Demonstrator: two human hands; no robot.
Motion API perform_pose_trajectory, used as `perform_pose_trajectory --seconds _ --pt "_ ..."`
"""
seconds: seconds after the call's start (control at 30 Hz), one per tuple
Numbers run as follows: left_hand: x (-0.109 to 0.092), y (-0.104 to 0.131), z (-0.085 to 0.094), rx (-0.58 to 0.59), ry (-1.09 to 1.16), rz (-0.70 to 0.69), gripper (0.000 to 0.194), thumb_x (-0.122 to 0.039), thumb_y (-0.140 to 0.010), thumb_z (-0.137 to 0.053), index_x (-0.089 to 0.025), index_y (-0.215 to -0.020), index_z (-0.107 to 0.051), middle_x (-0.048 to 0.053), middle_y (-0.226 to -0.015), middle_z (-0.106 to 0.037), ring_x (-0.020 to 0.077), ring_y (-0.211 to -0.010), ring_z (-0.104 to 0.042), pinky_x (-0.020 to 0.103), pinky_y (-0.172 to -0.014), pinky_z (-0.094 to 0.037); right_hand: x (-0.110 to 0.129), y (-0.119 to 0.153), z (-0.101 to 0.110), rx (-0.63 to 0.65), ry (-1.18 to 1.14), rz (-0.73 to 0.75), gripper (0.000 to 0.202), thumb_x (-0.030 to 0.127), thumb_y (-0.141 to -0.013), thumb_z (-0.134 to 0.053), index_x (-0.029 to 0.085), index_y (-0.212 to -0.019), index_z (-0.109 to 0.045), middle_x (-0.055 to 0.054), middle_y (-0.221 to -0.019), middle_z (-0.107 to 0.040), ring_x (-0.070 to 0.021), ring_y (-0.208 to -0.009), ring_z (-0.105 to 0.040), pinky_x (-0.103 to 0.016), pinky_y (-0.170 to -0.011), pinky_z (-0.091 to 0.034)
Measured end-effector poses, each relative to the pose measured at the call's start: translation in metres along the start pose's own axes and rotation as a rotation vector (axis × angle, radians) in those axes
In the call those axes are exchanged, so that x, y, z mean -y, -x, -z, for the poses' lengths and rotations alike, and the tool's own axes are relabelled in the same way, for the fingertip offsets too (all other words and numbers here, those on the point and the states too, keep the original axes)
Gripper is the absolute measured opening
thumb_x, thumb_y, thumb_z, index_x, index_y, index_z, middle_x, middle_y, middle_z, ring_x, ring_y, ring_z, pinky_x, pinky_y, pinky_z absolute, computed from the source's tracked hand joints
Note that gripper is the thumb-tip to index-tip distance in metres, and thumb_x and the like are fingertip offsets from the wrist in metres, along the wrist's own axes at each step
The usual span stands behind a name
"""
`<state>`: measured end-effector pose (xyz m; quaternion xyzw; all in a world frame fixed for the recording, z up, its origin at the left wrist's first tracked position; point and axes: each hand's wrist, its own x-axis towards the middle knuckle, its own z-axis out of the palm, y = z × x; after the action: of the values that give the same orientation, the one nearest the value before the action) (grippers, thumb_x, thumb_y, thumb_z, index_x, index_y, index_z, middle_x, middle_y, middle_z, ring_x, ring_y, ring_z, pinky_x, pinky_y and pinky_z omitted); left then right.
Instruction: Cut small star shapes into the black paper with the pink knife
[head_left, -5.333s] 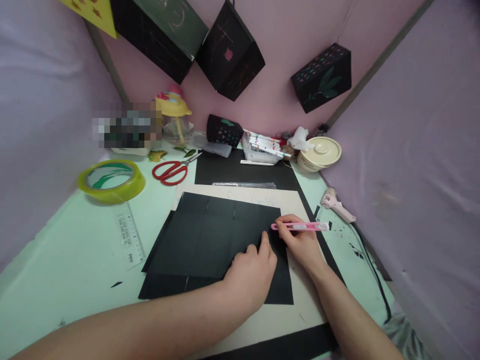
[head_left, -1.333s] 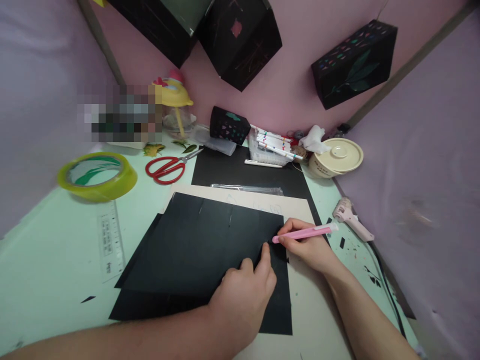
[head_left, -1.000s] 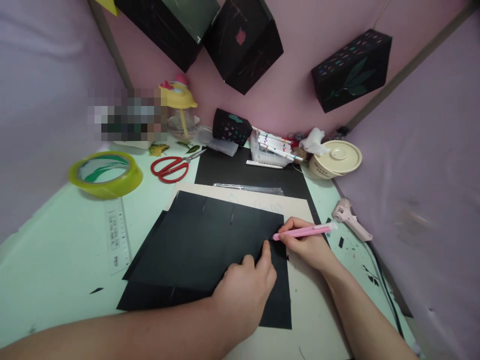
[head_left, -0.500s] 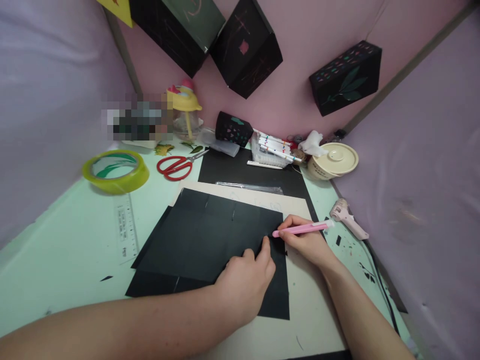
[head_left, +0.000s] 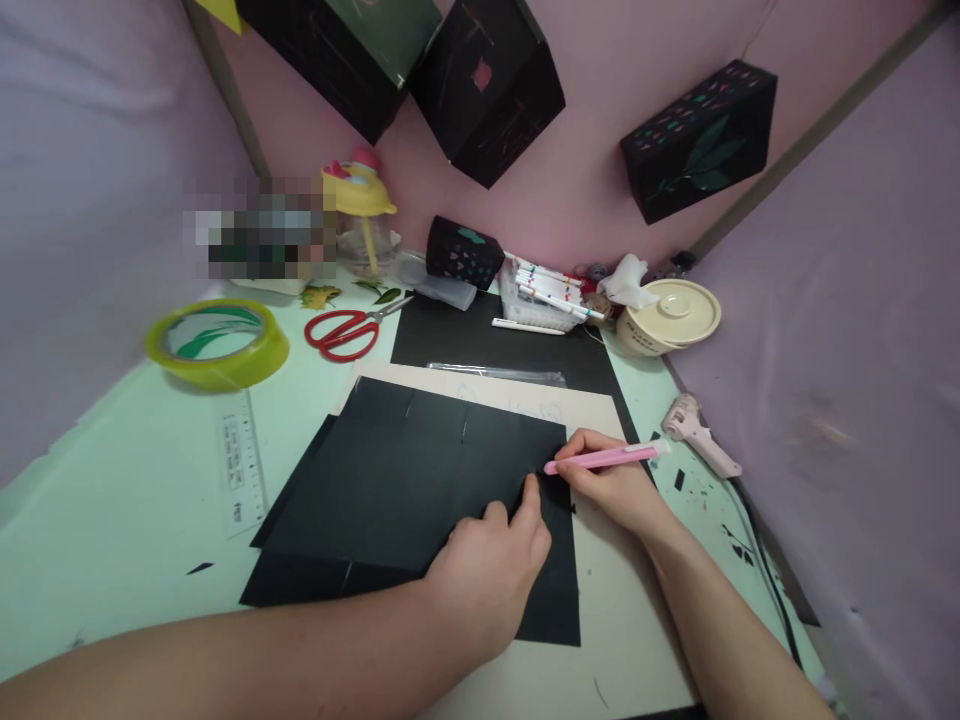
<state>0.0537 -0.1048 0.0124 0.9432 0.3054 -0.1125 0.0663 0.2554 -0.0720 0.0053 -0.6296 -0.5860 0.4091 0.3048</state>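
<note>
Sheets of black paper (head_left: 397, 470) lie overlapped on a pale board (head_left: 622, 610), with thin light lines on them. My left hand (head_left: 491, 570) rests on the top sheet, index finger stretched out and pressing near its right side, the other fingers partly bent. It holds nothing. My right hand (head_left: 607, 485) is closed in a pen grip round a slim pink pen-shaped tool (head_left: 607, 457) with a whitish back end. The tool's front end points left at the sheet's right edge, just beside my left fingertip. Its very tip is too small to make out.
Left of the paper are a clear ruler (head_left: 240, 465), a roll of yellow-green tape (head_left: 262, 362) and red-handled scissors (head_left: 341, 335). Behind stand a marker basket (head_left: 536, 315) and a lidded cream bowl (head_left: 652, 325). A corded glue gun (head_left: 697, 435) lies right. Black boxes (head_left: 491, 100) hang above.
The view has shifted slightly. Both hands, the pink tool and the sheets keep almost the same places relative to each other.
</note>
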Motion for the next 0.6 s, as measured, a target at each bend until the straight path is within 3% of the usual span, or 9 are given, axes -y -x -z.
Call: perform_pose_trajectory --seconds 0.27,0.43,0.6 --pt "0.0 0.0 0.003 0.015 -0.047 -0.014 0.061 -0.027 -0.083 -0.054 -0.014 -0.141 -0.041 0.017 -0.155 -0.025 0.0251 -0.084 -0.061 0.03 -0.047 -0.047 0.001 0.0 -0.001 -0.032 -0.021 0.006 0.007 0.023 -0.076 -0.063 0.02 -0.071 -0.061 -0.002 -0.074 -0.068 -0.0151 -0.066 -0.058 -0.025 -0.057 -0.042" --pt "-0.003 0.001 -0.001 -0.035 -0.123 0.01 0.061 -0.028 -0.084 -0.055 -0.013 -0.141 -0.042 0.018 -0.154 -0.027 0.0243 -0.083 -0.062 0.03 -0.049 -0.048 0.003 0.002 0.002 -0.135 -0.183 0.019 0.017 0.032 -0.08 -0.063 0.021 -0.069 -0.059 0.005 -0.051 -0.051 -0.0098 -0.046 -0.042 -0.023 -0.045 -0.029" --pt "-0.009 -0.003 0.0 -0.039 -0.123 0.063 0.066 -0.022 -0.079 -0.062 -0.009 -0.14 -0.043 0.022 -0.152 -0.028 0.0226 -0.084 -0.063 0.027 -0.052 -0.049 0.02 0.011 0.006 -0.152 -0.337 -0.031 0.024 0.043 -0.082 -0.065 0.019 -0.079 -0.063 0.005 -0.049 -0.049 -0.008 -0.041 -0.038 -0.022 -0.04 -0.022"
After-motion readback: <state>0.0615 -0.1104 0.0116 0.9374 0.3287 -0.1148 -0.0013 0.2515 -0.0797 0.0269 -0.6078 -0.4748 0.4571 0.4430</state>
